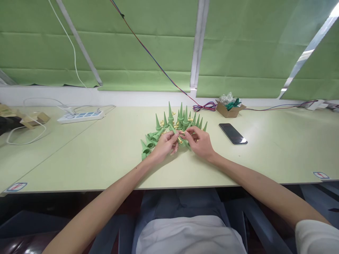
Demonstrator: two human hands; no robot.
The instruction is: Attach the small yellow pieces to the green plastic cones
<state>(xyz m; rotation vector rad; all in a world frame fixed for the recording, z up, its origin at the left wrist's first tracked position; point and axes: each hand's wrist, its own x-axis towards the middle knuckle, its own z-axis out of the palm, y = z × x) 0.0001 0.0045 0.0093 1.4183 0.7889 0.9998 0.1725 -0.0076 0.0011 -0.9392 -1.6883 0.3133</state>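
L to R on the tabletop (270, 151), we've got green cones (145, 147) lying loose, prob. yet to be dealt w/, then our L hand (165, 144), fingers closed round one cone (172, 128) w/ a yellow tube (180, 140) at its lower end, which looks mid-job. Behind our hands, other cones (170, 118) stand upright w/ yellow bits (190, 119) among them, poss. done, tho we can't tell for sure. Our R hand's (201, 143) fingers are pinched nr the held cone, apparently on a small yellow piece (182, 132) (too small to be certain), & farther R are a cardboard box (230, 112) and a phone (233, 133), neither touched.
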